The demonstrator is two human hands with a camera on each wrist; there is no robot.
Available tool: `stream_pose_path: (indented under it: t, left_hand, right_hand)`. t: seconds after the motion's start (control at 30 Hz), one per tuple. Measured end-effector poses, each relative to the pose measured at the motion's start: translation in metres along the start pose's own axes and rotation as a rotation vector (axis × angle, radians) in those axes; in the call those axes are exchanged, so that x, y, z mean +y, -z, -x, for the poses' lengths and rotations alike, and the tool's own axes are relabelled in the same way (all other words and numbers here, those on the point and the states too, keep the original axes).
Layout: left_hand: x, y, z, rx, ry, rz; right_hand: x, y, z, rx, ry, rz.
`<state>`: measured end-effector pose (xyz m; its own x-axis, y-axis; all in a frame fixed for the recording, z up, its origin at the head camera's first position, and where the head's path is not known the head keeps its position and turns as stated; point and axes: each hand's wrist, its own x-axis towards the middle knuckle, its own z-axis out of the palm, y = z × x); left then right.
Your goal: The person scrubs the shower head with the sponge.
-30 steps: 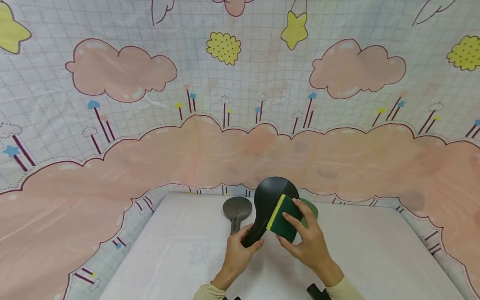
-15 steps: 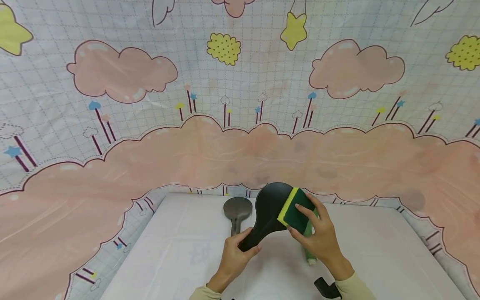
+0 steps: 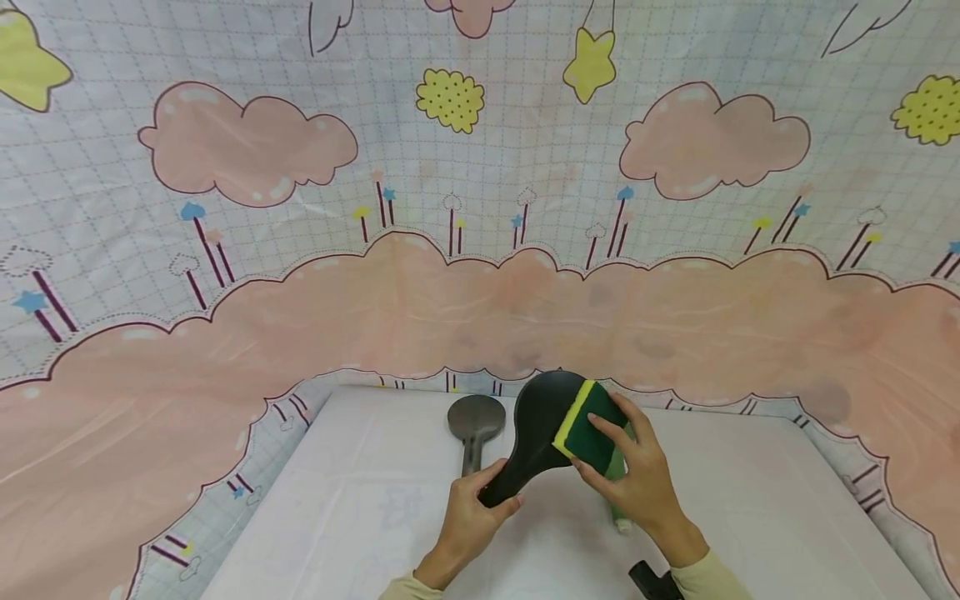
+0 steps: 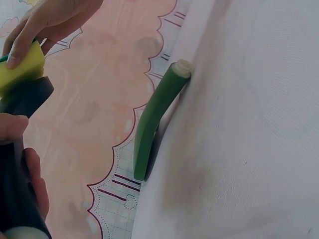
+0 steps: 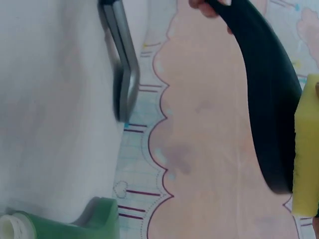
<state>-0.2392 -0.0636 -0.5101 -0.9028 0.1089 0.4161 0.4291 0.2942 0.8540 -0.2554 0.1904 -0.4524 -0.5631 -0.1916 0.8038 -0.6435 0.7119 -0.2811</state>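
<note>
My left hand point(image 3: 467, 515) grips the handle of a large black serving spoon point(image 3: 542, 417), its broad round head tilted up above the table. A yellow sponge with a dark green scouring side point(image 3: 596, 427) is pinched between the thumb and fingers of my right hand point(image 3: 637, 479). In the right wrist view the sponge's yellow face point(image 5: 306, 149) lies against the head of the black spoon point(image 5: 271, 104). A grey spoon point(image 3: 476, 418) lies on the table left of it. Partly hidden behind my right hand is a green spoon-like utensil with a pale handle end point(image 4: 162, 117).
Beneath everything is a white table point(image 3: 360, 492). A printed backdrop point(image 3: 480, 308) with clouds and stars rises behind its far edge. Near my right cuff sits a black wrist-worn device point(image 3: 654, 581).
Over the second, the sponge moved to the right edge of the spoon's head, and the spoon dropped slightly. The green utensil's handle end came into view. Little changed in the last half second.
</note>
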Motion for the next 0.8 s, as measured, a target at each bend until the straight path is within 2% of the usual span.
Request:
stream_pose_path:
  t: [0.3,0.43,0.63,0.8]
  left_hand:
    - [0.002,-0.005,-0.003,0.02,0.001,-0.014]
    - [0.002,-0.004,-0.003,0.024,-0.002,-0.028]
    - [0.003,-0.002,-0.002,0.021,-0.021,-0.069]
    - [0.002,-0.001,0.0,0.017,-0.065,-0.097]
  right_hand:
    - [-0.009,-0.009,0.002,0.017,0.164,0.014]
    - [-0.01,-0.01,0.001,0.019,0.199,0.027]
    - [-0.005,-0.006,-0.004,0.016,0.194,0.055]
    - [0.0,0.0,-0.005,-0.006,0.124,0.075]
